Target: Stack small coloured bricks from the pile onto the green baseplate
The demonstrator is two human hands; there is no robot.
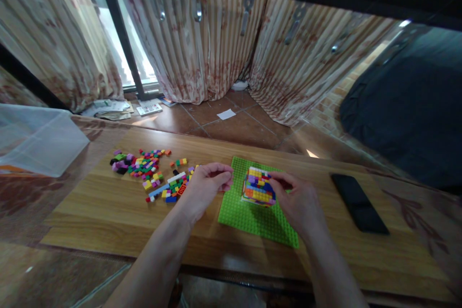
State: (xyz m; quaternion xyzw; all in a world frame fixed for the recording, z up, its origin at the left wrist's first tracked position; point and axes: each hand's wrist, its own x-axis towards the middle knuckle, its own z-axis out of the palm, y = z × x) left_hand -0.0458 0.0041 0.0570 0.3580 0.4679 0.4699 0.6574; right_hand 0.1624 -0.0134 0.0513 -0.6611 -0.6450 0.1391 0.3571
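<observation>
A block built of many-coloured toy bricks (pixel 258 187) stands on a green studded baseplate (pixel 252 221). My right hand (pixel 298 199) is at the block's upper right edge, thumb and forefinger close together there. Whether a small brick sits between those fingertips is hidden. Over the baseplate's left edge, my left hand (pixel 211 183) is closed, with thumb and fingertips together. Anything inside that pinch is too small to make out. Loose toy bricks (pixel 175 185) lie just left of the left hand, partly covered by it.
More small bricks (pixel 144 163) are spread over the left of the wooden tabletop (pixel 108 216). A black phone (pixel 359 202) lies at the right. A translucent plastic bin (pixel 43 139) stands at the far left. Striped curtains (pixel 216 48) hang behind the table.
</observation>
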